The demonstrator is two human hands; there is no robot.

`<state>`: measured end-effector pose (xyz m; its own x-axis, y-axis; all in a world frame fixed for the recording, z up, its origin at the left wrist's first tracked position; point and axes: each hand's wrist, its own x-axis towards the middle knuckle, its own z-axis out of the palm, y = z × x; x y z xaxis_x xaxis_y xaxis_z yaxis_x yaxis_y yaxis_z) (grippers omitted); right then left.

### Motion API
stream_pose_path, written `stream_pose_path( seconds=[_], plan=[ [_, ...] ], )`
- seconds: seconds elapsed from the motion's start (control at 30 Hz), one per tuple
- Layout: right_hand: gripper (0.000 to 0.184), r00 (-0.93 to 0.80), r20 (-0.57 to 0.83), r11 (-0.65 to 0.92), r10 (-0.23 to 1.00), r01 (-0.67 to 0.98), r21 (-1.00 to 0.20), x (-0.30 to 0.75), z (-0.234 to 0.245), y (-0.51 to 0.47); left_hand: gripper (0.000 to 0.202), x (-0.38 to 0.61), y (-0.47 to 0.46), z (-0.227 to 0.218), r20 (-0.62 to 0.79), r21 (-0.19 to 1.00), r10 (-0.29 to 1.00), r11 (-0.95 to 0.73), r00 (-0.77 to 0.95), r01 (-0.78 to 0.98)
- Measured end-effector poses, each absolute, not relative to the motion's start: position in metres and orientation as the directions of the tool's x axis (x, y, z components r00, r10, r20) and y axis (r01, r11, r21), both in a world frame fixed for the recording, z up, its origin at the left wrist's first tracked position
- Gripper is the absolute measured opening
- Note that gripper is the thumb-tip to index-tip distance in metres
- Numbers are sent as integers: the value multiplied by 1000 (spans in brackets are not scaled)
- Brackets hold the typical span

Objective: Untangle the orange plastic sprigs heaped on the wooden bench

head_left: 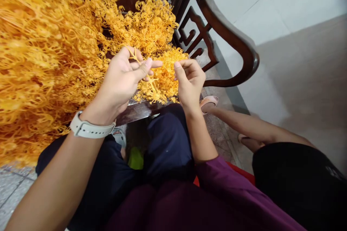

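Between the thumb and fingers of my left hand (123, 72) is a thin yellow-orange plastic sprig (152, 83), with its forked stem above the thumb and its lower end hanging below. A pale watch band (90, 128) circles the left wrist. My right hand (191, 81) is a short way to the right, its thumb and index finger pinched together. Whatever may be in that pinch is too small to make out. Behind both hands lies a heap of similar branching plastic sprigs (155, 23), and a much bigger pile (51, 65) rises on the left.
The sprigs lie on a dark wooden bench (138, 112) with a curved, carved armrest (233, 32) on the right. Another person's bare leg (252, 126) and black shorts (292, 184) are close by on my right. Something bright green (136, 158) shows low between my knees.
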<state>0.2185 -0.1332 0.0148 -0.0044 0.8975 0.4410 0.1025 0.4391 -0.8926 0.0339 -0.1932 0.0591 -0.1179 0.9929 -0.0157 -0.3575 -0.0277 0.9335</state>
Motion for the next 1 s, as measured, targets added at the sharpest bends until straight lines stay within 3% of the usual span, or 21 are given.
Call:
stream_pose_path(
  seconds=[0.13,0.23,0.43,0.53,0.73,1.0],
  plan=[
    [37,-363,324,339,874,-23,-940,200,31,-159,34,39,-192,53,25,918,994,-64,-104,-392],
    [37,-479,275,273,834,-75,-959,195,34,-166,32,37,-192,53,0,934,995,-36,-102,-354],
    [25,-369,282,229,886,-181,-956,202,28,-157,46,19,-191,61,-59,964,997,46,-42,-262],
    [25,-354,245,174,902,-221,-960,204,25,-156,41,15,-192,65,-66,987,998,63,-14,-151],
    [30,-462,75,-52,883,-255,-966,205,31,-157,13,13,-192,65,74,988,997,-77,22,132],
    [22,-476,-53,-183,878,-230,-956,203,39,-157,23,14,-188,57,186,949,983,-179,0,260]
  ],
)
